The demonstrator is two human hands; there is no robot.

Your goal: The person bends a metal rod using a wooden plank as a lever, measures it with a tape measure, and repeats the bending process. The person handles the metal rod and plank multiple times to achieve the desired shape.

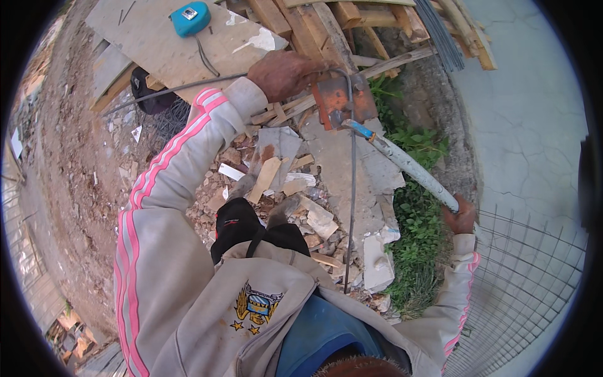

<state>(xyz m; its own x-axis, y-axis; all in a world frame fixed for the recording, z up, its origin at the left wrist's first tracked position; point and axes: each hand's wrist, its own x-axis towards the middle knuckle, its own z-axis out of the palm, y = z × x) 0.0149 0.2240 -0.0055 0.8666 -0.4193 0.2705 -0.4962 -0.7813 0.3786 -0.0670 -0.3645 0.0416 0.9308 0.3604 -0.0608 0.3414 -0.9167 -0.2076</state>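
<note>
We are seeing even, soft daylight with no hard shadows. The pale concrete slab at upper right is reading brightest, nearly washing out. Fisheye distortion is bending the wire mesh and the planks toward a black circular rim. The centre is staying sharp; the edges are softening slightly.

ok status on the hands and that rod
Left hand pressing thin steel rod at rusty bending plate. Right hand gripping lever pipe. Rubble underfoot.
</note>
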